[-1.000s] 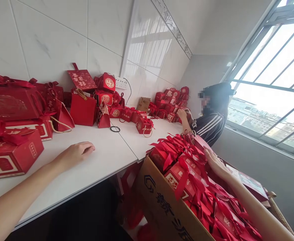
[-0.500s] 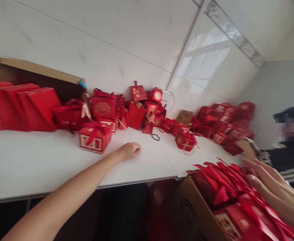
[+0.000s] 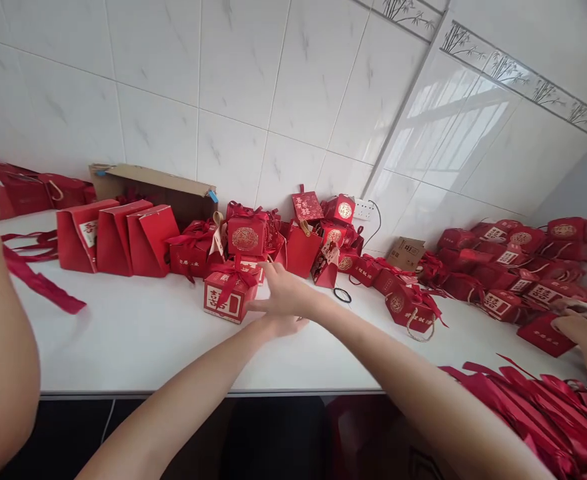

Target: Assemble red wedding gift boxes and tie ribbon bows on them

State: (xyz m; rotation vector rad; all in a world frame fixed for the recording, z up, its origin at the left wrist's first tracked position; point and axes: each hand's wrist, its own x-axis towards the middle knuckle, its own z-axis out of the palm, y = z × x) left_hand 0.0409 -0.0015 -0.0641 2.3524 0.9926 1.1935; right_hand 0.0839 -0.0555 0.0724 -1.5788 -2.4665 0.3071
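Note:
A red gift box with a red ribbon bow and a pale printed label stands on the white table. My right hand reaches across to its right side, fingers apart; the thumb is at the box's edge, and I cannot tell whether it touches. Below and partly behind it, my left hand rests low over the table with curled fingers; what they hold, if anything, is hidden. Behind the box sit a red box with a gold round print and a red bag. A black ring lies to the right.
Folded red bags and a cardboard box stand at left. Another person's arm enters there, near loose ribbons. Red boxes are piled at right, beside another person's hand. Ribboned boxes fill the lower right.
My right hand has moved left from the ribboned boxes in the carton to the red gift box. The view has turned right-side-down less and shifted left; my left hand stays low over the table.

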